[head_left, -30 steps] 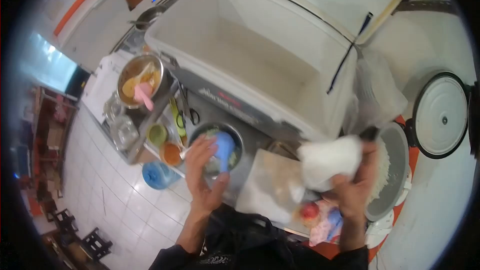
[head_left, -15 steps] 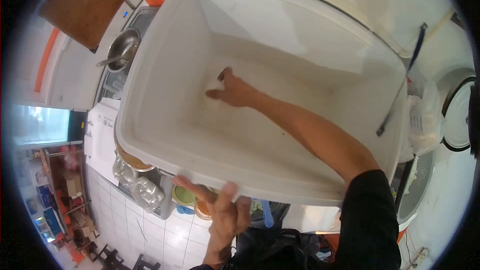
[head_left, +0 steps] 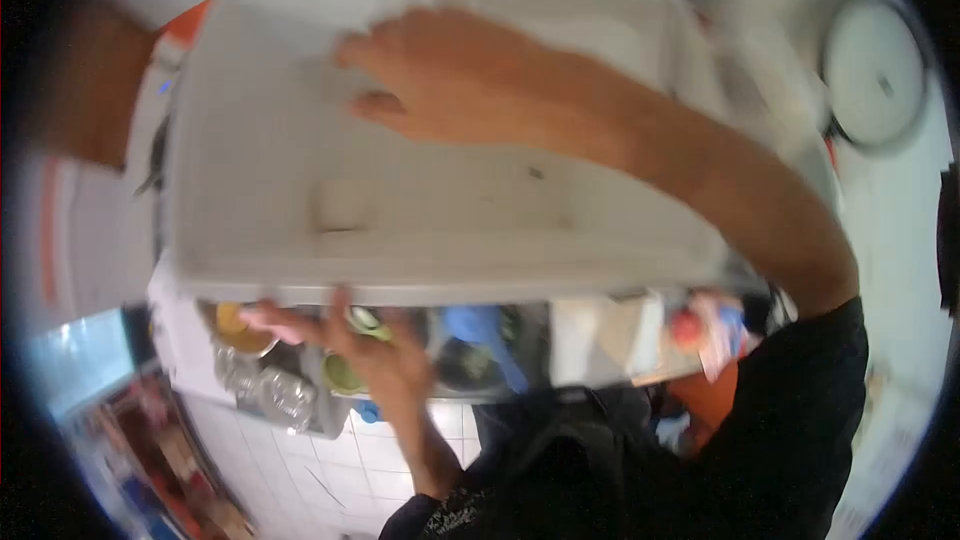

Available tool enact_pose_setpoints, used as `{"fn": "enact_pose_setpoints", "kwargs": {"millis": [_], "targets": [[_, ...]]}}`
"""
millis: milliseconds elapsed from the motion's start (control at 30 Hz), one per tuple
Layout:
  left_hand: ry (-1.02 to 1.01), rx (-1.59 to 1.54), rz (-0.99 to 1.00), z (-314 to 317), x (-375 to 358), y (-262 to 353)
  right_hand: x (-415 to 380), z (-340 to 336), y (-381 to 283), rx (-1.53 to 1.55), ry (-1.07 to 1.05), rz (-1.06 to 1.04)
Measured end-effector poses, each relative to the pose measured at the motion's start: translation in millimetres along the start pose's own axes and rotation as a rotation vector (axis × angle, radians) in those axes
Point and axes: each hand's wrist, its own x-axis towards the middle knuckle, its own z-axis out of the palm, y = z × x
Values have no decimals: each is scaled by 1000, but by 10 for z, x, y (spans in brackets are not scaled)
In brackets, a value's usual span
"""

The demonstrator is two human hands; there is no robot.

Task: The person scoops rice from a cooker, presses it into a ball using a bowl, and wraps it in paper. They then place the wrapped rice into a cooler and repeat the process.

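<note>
White cooler (head_left: 250, 190) beneath right hand (head_left: 450, 80).

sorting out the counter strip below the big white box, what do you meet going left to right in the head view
yellow-filled pot → left hand → blue scoop → white board → red-topped item, all under the white box; right hand is above, inside the box.

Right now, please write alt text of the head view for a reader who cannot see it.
The right hand reaches, empty, into a big white cooler box. The left hand rests below its front rim, above small bowls. The picture is blurred.
</note>
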Motion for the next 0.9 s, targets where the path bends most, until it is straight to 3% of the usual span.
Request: {"fn": "enact_pose_setpoints", "kwargs": {"millis": [33,67,100,167,233,300,367,433,467,500,533,567,600,633,700,767,833,900], "targets": [[-41,278,-38,-34,-6,59,-349,-343,22,-38,158,-4],[-31,144,-148,-17,41,244,-735,-588,58,-86,312,-11],[40,53,-64,41,33,86,-1211,-770,206,-119,304,70],[70,88,-40,29,76,155,-2419,-1249,468,-261,753,-351],[52,87,24,-35,122,128,-3645,-1777,-117,-349,849,739],[64,108,68,-93,110,77,-4536,-1677,-264,-93,1220,780],[90,152,104,-134,-58,254,-5450,-1140,-144,-292,1515,1159],[144,67,-32,-145,-255,524,-6671,62,214,-385,1235,1274],[173,92,13,-114,-401,644,-6865,381,151,181,963,1622],[190,103,12,-34,-547,831,-7294,1031,270,-59,527,1514],[209,13,137,66,-707,1076,-7339,1571,248,99,542,1506],[230,-68,262,161,-869,1326,-7564,2041,340,129,557,1266],[208,-138,328,287,-1066,1504,-7493,2129,312,245,353,1439],[108,-262,321,397,-1245,1718,-7541,2250,328,187,398,1340],[-95,-299,268,627,-1623,2289,-7722,2249,331,337,412,1450],[-270,-410,228,858,-1957,2577,-7665,1838,130,321,819,1570],[-460,-473,137,984,-2187,2904,-7886,1408,50,297,1018,1592],[-543,-458,93,1114,-2338,3111,-7716,622,275,-151,1047,1272]]}}
